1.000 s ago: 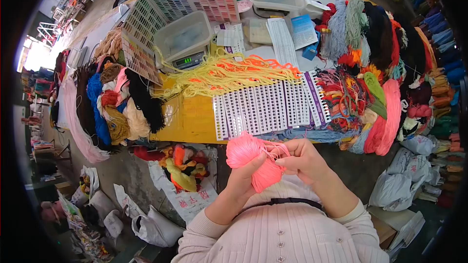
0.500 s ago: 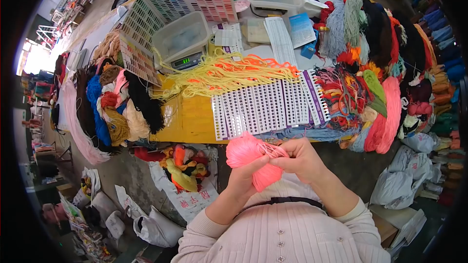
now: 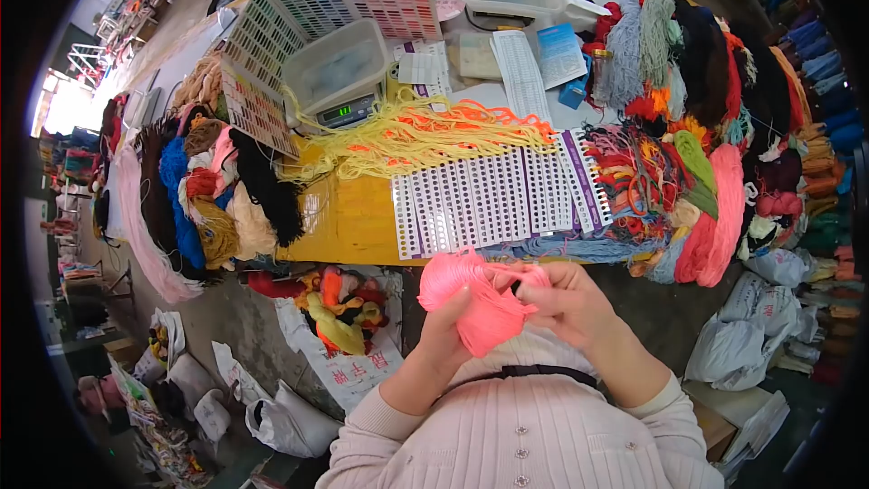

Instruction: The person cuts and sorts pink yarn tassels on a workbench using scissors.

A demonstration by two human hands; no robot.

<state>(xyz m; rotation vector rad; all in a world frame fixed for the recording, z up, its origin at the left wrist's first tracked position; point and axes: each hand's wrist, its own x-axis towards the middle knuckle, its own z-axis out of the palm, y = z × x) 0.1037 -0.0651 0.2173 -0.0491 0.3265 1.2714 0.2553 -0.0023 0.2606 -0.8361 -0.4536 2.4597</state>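
A bright pink skein of yarn (image 3: 475,303) is held in front of my body, just off the table's near edge. My left hand (image 3: 445,326) grips it from the left, thumb pressed on the strands. At its upper right side, my right hand (image 3: 566,303) pinches a few pink strands drawn out from the bundle. Beyond my hands lie white punched thread cards (image 3: 480,204) with purple strips. Yellow and orange yarn (image 3: 425,138) stretches across the table behind the cards.
A folding color chart (image 3: 335,14) stands behind a clear plastic tub (image 3: 335,68) on a digital scale (image 3: 348,113). Yarn heaps lie left (image 3: 208,190) and right (image 3: 652,181). White sacks (image 3: 751,326) sit on the floor at right, another bag (image 3: 294,426) at lower left.
My right hand has turned and shifted slightly right, pulling pink strands away from the skein. The skein has tilted a little in my left hand.
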